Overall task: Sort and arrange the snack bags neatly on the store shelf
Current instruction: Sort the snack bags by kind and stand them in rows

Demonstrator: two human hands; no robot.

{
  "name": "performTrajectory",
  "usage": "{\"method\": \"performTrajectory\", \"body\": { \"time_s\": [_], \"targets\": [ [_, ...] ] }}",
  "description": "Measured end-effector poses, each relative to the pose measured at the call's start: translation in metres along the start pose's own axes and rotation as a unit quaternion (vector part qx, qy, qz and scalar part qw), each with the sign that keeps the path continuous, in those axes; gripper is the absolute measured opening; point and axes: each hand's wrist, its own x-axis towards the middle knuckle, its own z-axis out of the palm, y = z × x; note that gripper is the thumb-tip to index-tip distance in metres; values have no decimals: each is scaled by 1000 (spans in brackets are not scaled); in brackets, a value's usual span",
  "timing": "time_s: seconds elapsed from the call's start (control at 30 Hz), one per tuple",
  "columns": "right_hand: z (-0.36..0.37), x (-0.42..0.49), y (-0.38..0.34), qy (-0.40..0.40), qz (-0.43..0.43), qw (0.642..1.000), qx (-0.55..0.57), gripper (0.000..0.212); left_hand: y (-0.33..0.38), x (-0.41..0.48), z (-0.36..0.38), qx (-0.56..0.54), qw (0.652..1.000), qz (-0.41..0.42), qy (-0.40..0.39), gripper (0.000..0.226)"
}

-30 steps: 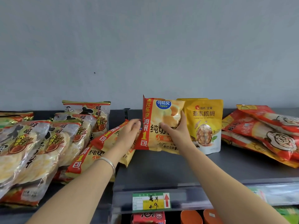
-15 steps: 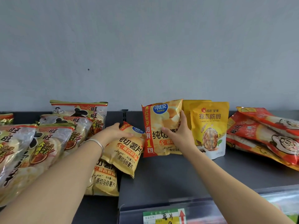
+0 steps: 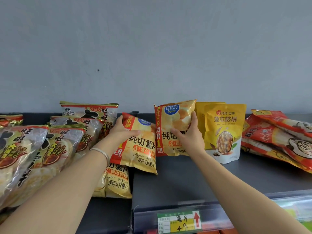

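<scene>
Chip bag (image 3: 141,149), gripped by the left hand (image 3: 124,132), has risen off the flat pile (image 3: 116,183) toward the upright chip bag (image 3: 173,119) that the right hand (image 3: 187,138) clasps near the shelf (image 3: 185,181) rear edge, likely starting a standing row.

Centre of the shelf (image 3: 185,183): upright chip bag (image 3: 175,115), in the right hand (image 3: 189,137). Beside it at 9 o'clock: tilted chip bag (image 3: 143,149) in the left hand (image 3: 121,132), overlapping a flat chip bag (image 3: 116,181) at 7. At 3: nut pouches (image 3: 224,132), one behind the other. Far 9: overlapping cracker bags (image 3: 50,146). Far 3: stacked snack bags (image 3: 278,137). At 6, on the shelf edge: price tag (image 3: 179,222).
</scene>
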Motion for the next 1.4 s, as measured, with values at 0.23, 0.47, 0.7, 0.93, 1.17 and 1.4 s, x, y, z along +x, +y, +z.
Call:
{"method": "performTrajectory", "body": {
  "time_s": [0.23, 0.47, 0.7, 0.93, 1.17, 1.4],
  "targets": [
    [20, 6, -2, 8, -5, 1000, 14, 103, 7, -13, -16, 16, 979, 131, 157, 95],
    [54, 27, 9, -69, 27, 990, 117, 104, -8, -13, -24, -24, 973, 125, 194, 97],
    [66, 38, 22, -201, 49, 947, 245, 90, -10, -22, -19, -68, 970, 145, 182, 93],
    [56, 40, 21, -208, 36, 950, 230, 98, 0, -34, -14, -99, 971, 147, 163, 92],
    [38, 23, 5, -37, -62, 996, 59, 62, 3, -42, -13, -92, 966, 171, 168, 94],
    [18, -5, -13, -156, -47, 961, 224, 48, 12, -56, 29, -144, 959, 199, 141, 90]
  ]
}}
